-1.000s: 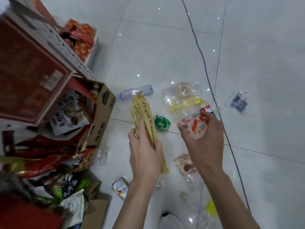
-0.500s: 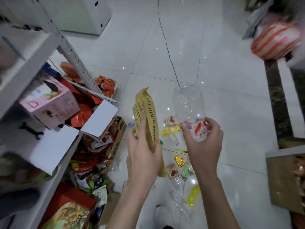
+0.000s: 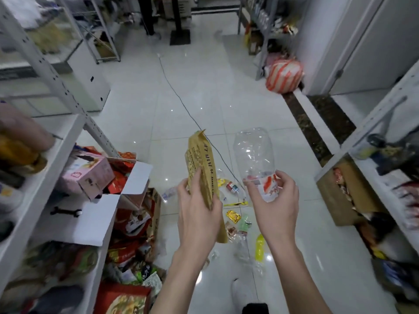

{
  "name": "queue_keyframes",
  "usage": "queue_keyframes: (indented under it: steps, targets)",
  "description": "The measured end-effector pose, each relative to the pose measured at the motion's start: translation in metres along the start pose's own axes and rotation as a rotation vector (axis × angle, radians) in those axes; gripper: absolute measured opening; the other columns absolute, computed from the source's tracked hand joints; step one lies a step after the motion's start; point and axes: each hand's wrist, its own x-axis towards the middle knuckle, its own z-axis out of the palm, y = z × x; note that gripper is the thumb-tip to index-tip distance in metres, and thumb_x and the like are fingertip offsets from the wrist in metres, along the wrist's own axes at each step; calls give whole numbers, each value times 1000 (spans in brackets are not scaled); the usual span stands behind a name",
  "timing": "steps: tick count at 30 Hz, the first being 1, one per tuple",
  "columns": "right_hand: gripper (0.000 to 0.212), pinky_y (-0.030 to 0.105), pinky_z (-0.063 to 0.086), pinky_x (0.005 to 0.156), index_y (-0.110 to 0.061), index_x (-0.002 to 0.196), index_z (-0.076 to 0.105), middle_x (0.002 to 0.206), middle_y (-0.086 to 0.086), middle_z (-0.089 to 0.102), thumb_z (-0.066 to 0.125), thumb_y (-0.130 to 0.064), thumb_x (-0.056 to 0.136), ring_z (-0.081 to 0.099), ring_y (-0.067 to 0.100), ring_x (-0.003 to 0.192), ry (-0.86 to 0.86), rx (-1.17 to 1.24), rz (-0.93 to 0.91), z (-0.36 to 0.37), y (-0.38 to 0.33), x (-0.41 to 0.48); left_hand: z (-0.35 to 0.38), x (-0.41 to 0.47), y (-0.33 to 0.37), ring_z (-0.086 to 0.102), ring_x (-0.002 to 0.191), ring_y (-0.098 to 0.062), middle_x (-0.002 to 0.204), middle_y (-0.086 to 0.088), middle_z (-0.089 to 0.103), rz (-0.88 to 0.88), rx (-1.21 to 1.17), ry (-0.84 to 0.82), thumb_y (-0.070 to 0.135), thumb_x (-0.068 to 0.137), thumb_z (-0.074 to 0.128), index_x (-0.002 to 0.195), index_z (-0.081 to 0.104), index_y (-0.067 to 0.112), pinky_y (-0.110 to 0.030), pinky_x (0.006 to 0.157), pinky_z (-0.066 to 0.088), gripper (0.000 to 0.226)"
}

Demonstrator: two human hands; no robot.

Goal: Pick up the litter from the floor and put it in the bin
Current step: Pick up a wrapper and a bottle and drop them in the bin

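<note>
Both full: my left hand grips the yellow packet upright, my right hand the clear bottle. No bin in view; I reckon it's somewhere ahead.

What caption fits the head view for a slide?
Left hand holds a yellow wrapper, right hand a clear bottle, above littered floor.

Single view only: head camera, worn on person, wide-angle. Looks forward and down along aisle floor. Both forearms enter from bottom edge, hands close to lens at centre. Shelf on left edge, another shelf on right, both curved by lens.
</note>
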Motion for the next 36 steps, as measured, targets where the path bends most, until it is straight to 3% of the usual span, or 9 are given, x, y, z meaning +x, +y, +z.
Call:
queue_keyframes:
  steps: [2,5,7,12,16,25,30,33,36]
  targets:
    - [71,1,36,78,-27,139,47,128,-8,47,83,-46,81,43,-4,106,60,-7,16,-30,4,-16,6,-23,13,56,118,-22,148,0,28,53,-13,-48,30,94,62,154,25,40,-28,87,44,71]
    - [71,8,38,87,-27,139,47,126,-8,48,83,-48,81,46,1,109,165,-23,41,-79,13,-34,21,-58,37,54,121,-26,148,-1,28,143,-39,-138,29,92,62,152,28,36,-36,94,50,69]
    - [72,21,44,93,-29,138,46,124,-10,46,83,-51,80,52,7,114,250,-16,76,-115,22,-46,34,-81,56,54,119,-25,146,-2,29,215,-52,-192,27,92,63,152,30,34,-34,91,50,68]
    - [69,18,43,86,-32,137,46,123,-10,47,82,-50,80,55,9,112,483,-11,175,-221,58,-87,81,-158,108,50,122,-21,146,-2,30,374,-54,-349,28,92,62,152,32,34,-26,85,39,67]
    - [70,29,47,96,-30,137,48,122,-8,47,84,-47,79,53,9,112,651,-35,261,-312,97,-140,122,-246,138,57,111,-21,145,0,28,468,-52,-497,29,93,62,152,30,36,-26,80,42,68]
    - [70,24,37,91,-25,138,50,128,-2,49,86,-40,79,53,13,115,926,-52,396,-494,182,-303,177,-484,173,60,103,-22,136,1,31,627,-94,-767,27,91,64,149,33,38,-34,82,51,68]
    - [71,26,37,91,-26,139,48,132,-2,50,83,-44,80,49,8,111,1045,-60,479,-564,220,-378,199,-588,184,58,107,-23,136,-1,33,740,-92,-899,25,90,65,150,35,35,-28,83,44,68]
    - [70,31,44,96,-24,138,50,132,-2,51,83,-45,80,52,13,117,1123,-70,536,-595,243,-411,216,-633,187,56,113,-24,137,-1,32,806,-71,-978,26,90,66,150,33,35,-36,91,51,70]
    - [75,41,48,105,-24,142,47,137,1,49,83,-45,80,54,19,124,1185,-73,592,-618,269,-433,239,-666,190,58,112,-22,142,0,31,869,-22,-1049,30,91,66,150,29,38,-41,86,57,71]
